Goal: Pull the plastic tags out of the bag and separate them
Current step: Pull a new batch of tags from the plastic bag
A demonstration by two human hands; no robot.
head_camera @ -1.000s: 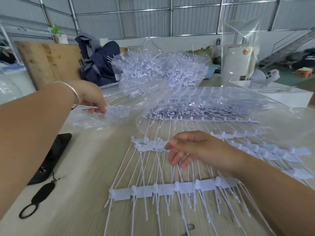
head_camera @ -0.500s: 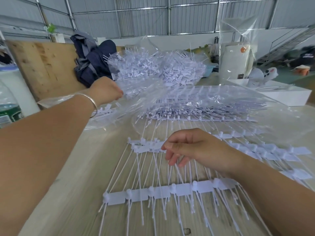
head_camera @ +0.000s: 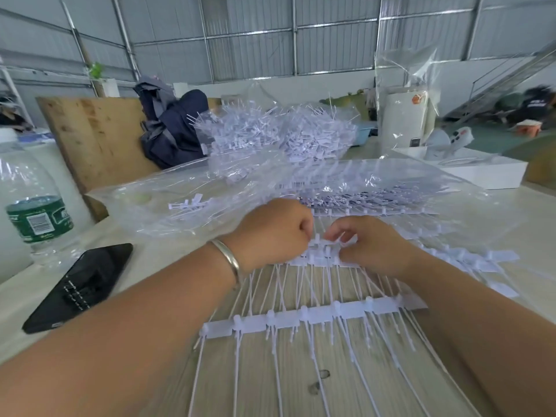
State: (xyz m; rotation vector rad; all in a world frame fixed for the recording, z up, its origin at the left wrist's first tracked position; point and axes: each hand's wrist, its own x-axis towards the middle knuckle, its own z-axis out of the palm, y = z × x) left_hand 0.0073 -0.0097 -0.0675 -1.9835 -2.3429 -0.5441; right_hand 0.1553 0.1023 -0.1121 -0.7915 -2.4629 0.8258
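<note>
a warehouse workshop: corrugated metal walls, steel stairs, heaped plastic tags.

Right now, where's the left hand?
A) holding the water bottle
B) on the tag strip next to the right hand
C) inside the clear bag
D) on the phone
B: the left hand is curled on the upper strip of tags right beside the right hand, which pinches the same strip; the clear bag, phone and water bottle lie untouched off to the left.
</note>
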